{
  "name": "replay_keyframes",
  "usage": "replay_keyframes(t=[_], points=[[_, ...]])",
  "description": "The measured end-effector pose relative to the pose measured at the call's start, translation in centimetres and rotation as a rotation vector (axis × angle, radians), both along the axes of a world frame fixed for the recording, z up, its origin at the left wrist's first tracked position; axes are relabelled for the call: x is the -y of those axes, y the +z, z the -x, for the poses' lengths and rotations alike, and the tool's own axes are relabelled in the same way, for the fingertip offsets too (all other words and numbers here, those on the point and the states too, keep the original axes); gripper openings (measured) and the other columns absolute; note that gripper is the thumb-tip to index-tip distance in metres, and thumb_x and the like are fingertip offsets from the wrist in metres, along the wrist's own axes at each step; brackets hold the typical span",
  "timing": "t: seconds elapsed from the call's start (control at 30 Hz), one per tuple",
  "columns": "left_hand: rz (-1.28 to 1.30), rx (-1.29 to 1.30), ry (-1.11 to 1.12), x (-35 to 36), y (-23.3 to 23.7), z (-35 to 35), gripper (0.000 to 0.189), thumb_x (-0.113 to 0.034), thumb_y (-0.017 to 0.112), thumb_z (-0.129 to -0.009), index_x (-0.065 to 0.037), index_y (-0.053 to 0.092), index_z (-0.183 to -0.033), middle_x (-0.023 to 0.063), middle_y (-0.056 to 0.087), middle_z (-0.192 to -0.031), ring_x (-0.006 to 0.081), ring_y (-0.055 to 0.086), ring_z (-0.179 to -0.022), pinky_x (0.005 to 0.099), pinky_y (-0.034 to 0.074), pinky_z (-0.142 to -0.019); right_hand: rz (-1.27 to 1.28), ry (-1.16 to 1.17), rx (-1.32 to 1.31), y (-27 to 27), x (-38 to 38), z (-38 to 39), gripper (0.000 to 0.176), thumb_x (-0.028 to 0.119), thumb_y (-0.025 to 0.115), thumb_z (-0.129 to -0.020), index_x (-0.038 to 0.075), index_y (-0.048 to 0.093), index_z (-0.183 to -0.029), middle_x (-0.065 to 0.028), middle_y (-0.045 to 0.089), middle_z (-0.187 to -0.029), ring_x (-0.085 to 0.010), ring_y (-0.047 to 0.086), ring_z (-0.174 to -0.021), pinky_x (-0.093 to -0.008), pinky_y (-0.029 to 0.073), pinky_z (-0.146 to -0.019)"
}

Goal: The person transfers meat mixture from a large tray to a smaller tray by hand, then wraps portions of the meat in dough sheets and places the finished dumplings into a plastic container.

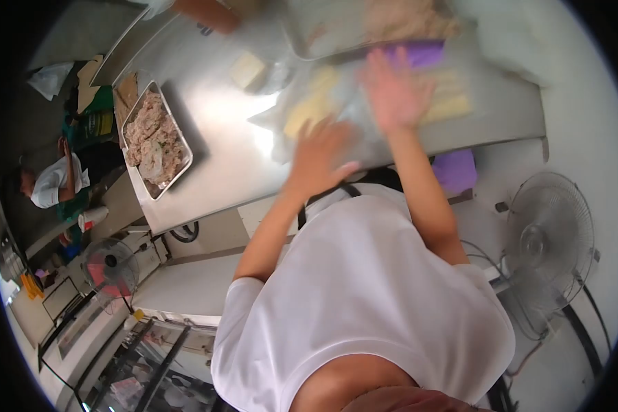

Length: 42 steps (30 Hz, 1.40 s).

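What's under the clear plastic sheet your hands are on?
Through the clear plastic sheet pale yellow slabs show on the steel table, blurred. The left hand and right hand lie open on it and cover whatever lies beneath them.

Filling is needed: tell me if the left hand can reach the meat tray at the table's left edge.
Probably yes: the left hand lies mid-table, only bare steel table separates it from the meat tray, and nothing stands between.

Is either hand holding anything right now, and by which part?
Nothing is gripped: the left hand and right hand are open, fingers spread, over the clear plastic sheet on the steel table; blur hides contact.
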<state>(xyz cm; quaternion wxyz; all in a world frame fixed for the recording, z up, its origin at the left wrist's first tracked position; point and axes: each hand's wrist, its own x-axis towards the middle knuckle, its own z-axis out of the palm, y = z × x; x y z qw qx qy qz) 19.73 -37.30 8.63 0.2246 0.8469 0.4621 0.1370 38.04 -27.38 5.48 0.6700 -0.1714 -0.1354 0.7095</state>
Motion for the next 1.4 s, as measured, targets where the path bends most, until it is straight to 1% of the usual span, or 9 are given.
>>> replay_keyframes(t=[0.13, 0.2, 0.3, 0.4, 0.67, 0.93, 1.03, 1.1, 1.4], points=[[0.006, 0.243, 0.404, 2.6, -2.2, 2.6, 0.057, -0.034, 0.058, -0.081, -0.007, 0.047, -0.130, 0.0137, 0.048, -0.133, 0.0317, 0.041, -0.127, 0.0483, 0.029, -0.103, -0.009, -0.206, 0.631, -1.5, -4.6, -12.0, 0.057, 0.051, 0.043, -0.090, 0.013, 0.045, -0.133, -0.0226, 0.046, -0.133, -0.0359, 0.044, -0.124, -0.0453, 0.038, -0.097], [0.052, 0.348, 0.534, 2.8, -1.7, 2.2, 0.055, -0.031, 0.057, -0.082, -0.006, 0.048, -0.130, 0.0135, 0.049, -0.133, 0.0301, 0.043, -0.125, 0.0457, 0.032, -0.101, 0.022, 0.042, 1.983, 0.5, -7.2, -15.1, 0.038, 0.031, 0.051, -0.089, 0.007, 0.059, -0.116, -0.0233, 0.060, -0.112, -0.0367, 0.057, -0.108, -0.0425, 0.046, -0.088], [0.043, 0.445, 0.775, 3.1, -3.2, 0.1, 0.043, -0.020, 0.059, -0.083, -0.005, 0.054, -0.122, 0.0116, 0.058, -0.122, 0.0234, 0.054, -0.113, 0.0378, 0.041, -0.091, -0.570, 0.218, 2.118, -2.8, -11.0, -13.6, 0.027, 0.019, 0.052, -0.087, 0.001, 0.064, -0.102, -0.0215, 0.066, -0.096, -0.0371, 0.061, -0.100, -0.0439, 0.049, -0.084], [0.013, 0.312, 0.921, 2.1, -6.4, -1.8, 0.030, -0.012, 0.060, -0.082, -0.006, 0.061, -0.111, 0.0103, 0.064, -0.108, 0.0238, 0.060, -0.102, 0.0342, 0.045, -0.083, -0.561, 0.549, 2.477, -8.9, -14.8, -10.5, 0.025, 0.012, 0.049, -0.086, 0.000, 0.065, -0.102, -0.0213, 0.065, -0.100, -0.0366, 0.061, -0.100, -0.0447, 0.050, -0.083], [-0.213, -0.240, 0.848, -2.5, -10.0, -2.7, 0.015, -0.014, 0.066, -0.077, -0.010, 0.065, -0.092, 0.0072, 0.061, -0.092, 0.0280, 0.057, -0.090, 0.0396, 0.046, -0.074, -0.341, 0.560, 2.520, -11.6, -15.7, -9.5, 0.025, 0.010, 0.047, -0.087, 0.001, 0.065, -0.102, -0.0225, 0.063, -0.107, -0.0358, 0.061, -0.101, -0.0440, 0.050, -0.085], [-0.198, -0.321, 0.679, -5.4, -14.2, 0.1, 0.022, -0.016, 0.068, -0.071, -0.011, 0.063, -0.092, 0.0062, 0.056, -0.090, 0.0269, 0.055, -0.090, 0.0409, 0.047, -0.074, -0.379, 0.398, 2.517, -12.8, -16.6, -11.5, 0.024, 0.008, 0.048, -0.085, 0.001, 0.065, -0.102, -0.0217, 0.063, -0.105, -0.0370, 0.061, -0.100, -0.0431, 0.049, -0.085], [-0.237, -0.249, 0.705, -6.2, -14.6, 0.5, 0.022, -0.016, 0.069, -0.069, -0.011, 0.064, -0.090, 0.0060, 0.056, -0.094, 0.0269, 0.054, -0.093, 0.0407, 0.047, -0.074, -0.431, 0.359, 2.292, -8.7, -12.9, -11.9, 0.022, 0.005, 0.053, -0.081, 0.002, 0.063, -0.100, -0.0193, 0.064, -0.102, -0.0368, 0.061, -0.095, -0.0436, 0.048, -0.081], [-0.271, -0.206, 0.757, -6.9, -13.8, -0.2, 0.020, -0.017, 0.069, -0.068, -0.011, 0.064, -0.087, 0.0059, 0.056, -0.095, 0.0270, 0.054, -0.094, 0.0406, 0.047, -0.074, -0.634, 0.007, 2.209, -5.6, -8.9, -9.8, 0.023, 0.005, 0.061, -0.076, 0.003, 0.061, -0.100, -0.0163, 0.064, -0.098, -0.0320, 0.062, -0.089, -0.0412, 0.048, -0.076], [-0.141, 0.014, 0.683, -8.4, -12.7, 2.5, 0.016, -0.014, 0.072, -0.070, -0.008, 0.063, -0.081, 0.0071, 0.060, -0.085, 0.0231, 0.058, -0.081, 0.0364, 0.048, -0.071, -0.326, 0.308, 1.486, -1.4, -0.2, 0.5, 0.030, 0.005, 0.066, -0.078, 0.001, 0.059, -0.107, -0.0102, 0.064, -0.096, -0.0175, 0.062, -0.087, -0.0293, 0.049, -0.076]])
